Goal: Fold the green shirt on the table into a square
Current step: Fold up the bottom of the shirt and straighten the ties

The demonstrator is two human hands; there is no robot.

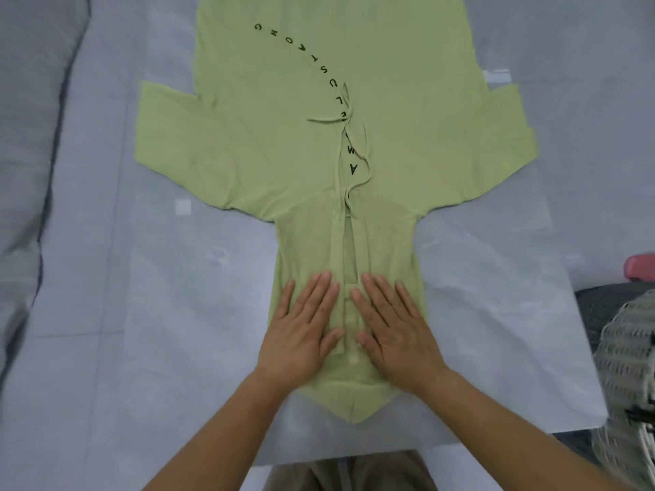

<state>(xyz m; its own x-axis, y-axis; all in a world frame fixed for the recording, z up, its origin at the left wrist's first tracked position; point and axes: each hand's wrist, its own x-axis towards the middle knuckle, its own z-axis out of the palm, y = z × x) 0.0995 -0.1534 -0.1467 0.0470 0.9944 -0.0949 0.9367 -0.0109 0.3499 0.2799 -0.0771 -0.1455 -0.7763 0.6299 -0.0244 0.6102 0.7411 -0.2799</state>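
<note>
The green shirt (283,111) lies spread flat, front up, on the table (106,313), with its hood toward me and its hem running off the far edge of the view. Black letters curve across its chest and two drawstrings trail from the neck. Both short sleeves stick out to the sides. The hood (347,242) lies flat near the front edge. My left hand (304,327) and my right hand (393,324) rest palm down side by side on the hood, fingers spread, pressing the cloth flat.
The table has a pale grey-blue cover with a few white patches (183,207). A grey cushion edge (32,136) runs along the left. At the right are a pink object (639,267) and a white woven basket (627,384).
</note>
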